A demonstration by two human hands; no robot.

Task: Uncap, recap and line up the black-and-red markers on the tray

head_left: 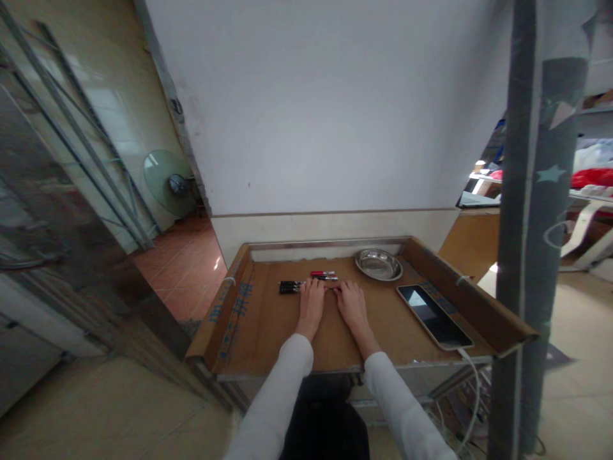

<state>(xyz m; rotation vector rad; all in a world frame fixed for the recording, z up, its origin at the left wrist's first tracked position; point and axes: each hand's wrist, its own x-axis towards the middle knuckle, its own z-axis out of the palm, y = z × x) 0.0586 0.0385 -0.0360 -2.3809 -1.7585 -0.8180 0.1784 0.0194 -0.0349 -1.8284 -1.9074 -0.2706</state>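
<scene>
Both hands rest low over the cardboard-lined tabletop [287, 335]. My left hand [312, 300] has its fingers bent together beside several black pen-like items [288, 287], at their right ends. A small thin piece [330, 289] lies between the two hands, and the fingertips of my right hand [350, 302] are pinched at its right end. What the left fingertips hold, if anything, is hidden. Just beyond the hands lie a red pen-like item [322, 273] and a dark one [328, 278] with a silvery end.
A round metal dish [379, 264] stands at the back right. Nearer on the right lies a phone [433, 316] with a white cable [474, 390] hanging off the front edge. Raised cardboard sides [472, 297] border the table, with a grey pillar [522, 255] beyond on the right.
</scene>
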